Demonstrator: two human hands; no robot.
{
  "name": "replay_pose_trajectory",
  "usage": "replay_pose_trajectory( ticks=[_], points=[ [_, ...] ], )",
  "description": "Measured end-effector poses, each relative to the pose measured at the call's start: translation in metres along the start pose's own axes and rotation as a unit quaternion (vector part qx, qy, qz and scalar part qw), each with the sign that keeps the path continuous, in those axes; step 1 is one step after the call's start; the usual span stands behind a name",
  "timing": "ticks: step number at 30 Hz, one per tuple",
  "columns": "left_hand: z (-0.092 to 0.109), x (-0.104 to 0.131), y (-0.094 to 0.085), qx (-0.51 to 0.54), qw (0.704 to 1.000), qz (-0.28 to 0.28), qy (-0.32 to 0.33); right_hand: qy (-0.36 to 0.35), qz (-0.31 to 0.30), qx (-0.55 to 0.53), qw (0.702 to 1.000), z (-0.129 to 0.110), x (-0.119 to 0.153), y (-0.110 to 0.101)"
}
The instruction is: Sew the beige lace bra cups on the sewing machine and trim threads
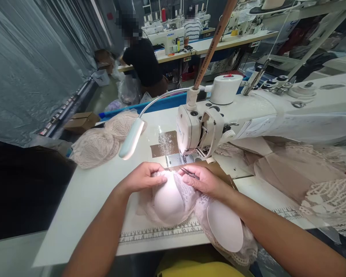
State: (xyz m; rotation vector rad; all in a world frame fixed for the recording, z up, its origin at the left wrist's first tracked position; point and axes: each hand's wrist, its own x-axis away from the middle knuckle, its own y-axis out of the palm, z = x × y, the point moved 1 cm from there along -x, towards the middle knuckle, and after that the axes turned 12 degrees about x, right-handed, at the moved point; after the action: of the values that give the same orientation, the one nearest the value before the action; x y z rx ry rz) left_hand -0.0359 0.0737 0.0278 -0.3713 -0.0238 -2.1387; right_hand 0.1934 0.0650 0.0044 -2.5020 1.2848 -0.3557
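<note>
A pale pink lace bra (169, 202) with smooth moulded cups lies in front of the sewing machine (190, 129), its right cup hanging over the table's front edge. My left hand (145, 177) pinches the upper edge of the left cup between thumb and fingers. On the other side of that cup, my right hand (200, 179) grips the lace edge with its fingertips. A small dark pair of thread snips (189, 173) is also tucked in my right hand. Both hands are just below the needle area, where the fabric edge sits close to the metal plate.
Finished-looking lace bra cups (96, 148) rest at the table's left. A lamp (132, 138) on a bendy neck hangs over the work. Beige lace and mesh pieces (279, 173) are heaped at the right. A printed ruler (161, 233) runs along the front edge. Two people sit farther back.
</note>
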Motion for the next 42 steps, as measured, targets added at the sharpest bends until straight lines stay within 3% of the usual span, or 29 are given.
replay_pose_trajectory(
  ticks=[5,11,18,24,31,42],
  points=[
    [-0.003,-0.004,0.015,0.05,0.999,0.01,0.009,-0.029,0.043,0.079,0.996,-0.002,-0.001,0.003],
    [-0.009,-0.011,0.03,0.099,0.995,0.014,0.002,-0.035,0.057,0.094,0.993,-0.004,0.0,0.003],
    [-0.017,-0.016,0.029,0.177,0.983,0.021,-0.03,-0.02,0.077,0.07,0.994,0.002,0.003,-0.001],
    [-0.016,-0.016,0.031,0.21,0.975,0.047,-0.054,0.004,0.029,-0.022,0.999,0.013,0.006,-0.007],
    [-0.016,-0.016,0.034,0.216,0.975,0.044,-0.04,-0.055,0.031,0.063,0.996,0.001,0.005,-0.011],
    [-0.018,-0.019,0.039,0.223,0.974,0.012,-0.027,-0.04,0.067,0.092,0.993,-0.008,0.002,-0.001]
  ],
)
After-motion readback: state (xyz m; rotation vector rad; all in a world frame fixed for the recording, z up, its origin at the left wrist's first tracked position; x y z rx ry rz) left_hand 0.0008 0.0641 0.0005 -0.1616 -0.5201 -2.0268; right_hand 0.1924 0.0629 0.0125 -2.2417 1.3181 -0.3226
